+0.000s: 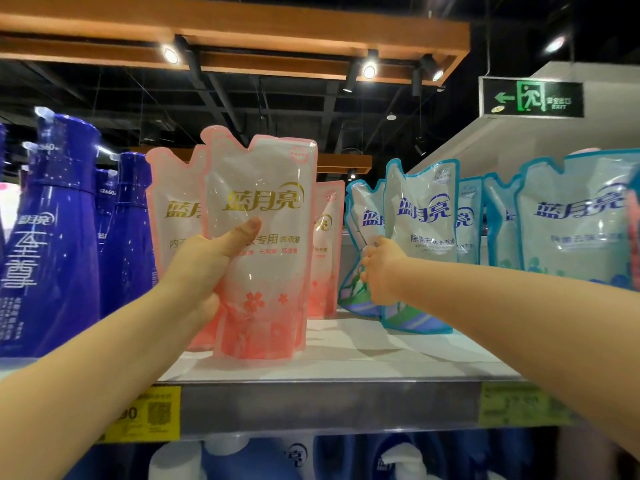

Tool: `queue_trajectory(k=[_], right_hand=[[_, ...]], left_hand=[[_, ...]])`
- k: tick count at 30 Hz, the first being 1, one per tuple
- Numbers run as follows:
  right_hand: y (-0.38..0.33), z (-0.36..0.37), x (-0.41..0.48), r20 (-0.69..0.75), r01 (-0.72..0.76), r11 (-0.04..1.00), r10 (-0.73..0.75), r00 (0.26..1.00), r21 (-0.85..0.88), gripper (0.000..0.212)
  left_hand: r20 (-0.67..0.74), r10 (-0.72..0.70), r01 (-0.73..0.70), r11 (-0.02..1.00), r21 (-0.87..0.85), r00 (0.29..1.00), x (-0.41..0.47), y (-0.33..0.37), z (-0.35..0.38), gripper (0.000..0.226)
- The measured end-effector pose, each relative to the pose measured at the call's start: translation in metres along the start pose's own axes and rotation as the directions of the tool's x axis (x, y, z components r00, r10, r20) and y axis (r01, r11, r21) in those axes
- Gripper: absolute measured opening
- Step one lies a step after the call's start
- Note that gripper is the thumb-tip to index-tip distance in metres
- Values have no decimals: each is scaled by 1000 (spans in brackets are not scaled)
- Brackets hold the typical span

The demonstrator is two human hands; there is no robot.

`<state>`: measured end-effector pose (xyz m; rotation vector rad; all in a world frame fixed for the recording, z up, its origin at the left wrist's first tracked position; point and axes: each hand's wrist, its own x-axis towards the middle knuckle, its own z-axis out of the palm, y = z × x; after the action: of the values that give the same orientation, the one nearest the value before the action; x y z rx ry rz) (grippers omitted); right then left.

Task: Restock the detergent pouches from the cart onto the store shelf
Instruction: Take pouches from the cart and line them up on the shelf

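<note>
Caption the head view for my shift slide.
Restocking: left hand holds a pink detergent pouch upright at the shelf; right hand grips a teal pouch.

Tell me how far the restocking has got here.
Done: pink pouches and teal pouches stand on the shelf. In hand: left hand grips another pink pouch at the shelf front; right hand holds the leftmost teal pouch. Left: unclear, the cart is out of view.
</note>
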<state>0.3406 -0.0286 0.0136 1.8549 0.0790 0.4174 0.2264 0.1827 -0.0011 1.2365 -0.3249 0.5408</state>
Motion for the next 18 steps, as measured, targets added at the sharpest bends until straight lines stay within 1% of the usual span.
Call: queue_trajectory(k=[3,5,9,12,16,18], right_hand=[[-3,1,-3,-4,-7,1000,7,1000,-5,56],[-5,1,-6,-7,-6,1000,7,1000,25,58],[-6,-1,-7,-60,1,997,4,998,78,58],[-5,-2,-4,-102,13,995,-3,995,99,57],[0,-2,-8,-222,43,976,6,975,214,50],[7,-4,-14,-335,60,960,37,941,275,39]], left_hand=[[2,-9,9,1000,-2,1000,0,0,-1,22],[-2,-11,11,1000,1,1000,0,0,-1,23],[2,2,-2,1000,3,1000,0,0,-1,19],[4,-4,4,1000,0,1000,-1,0,0,22],[17,-10,10,1000,2,1000,0,0,-1,31],[19,-5,5,1000,5,1000,0,0,0,31]])
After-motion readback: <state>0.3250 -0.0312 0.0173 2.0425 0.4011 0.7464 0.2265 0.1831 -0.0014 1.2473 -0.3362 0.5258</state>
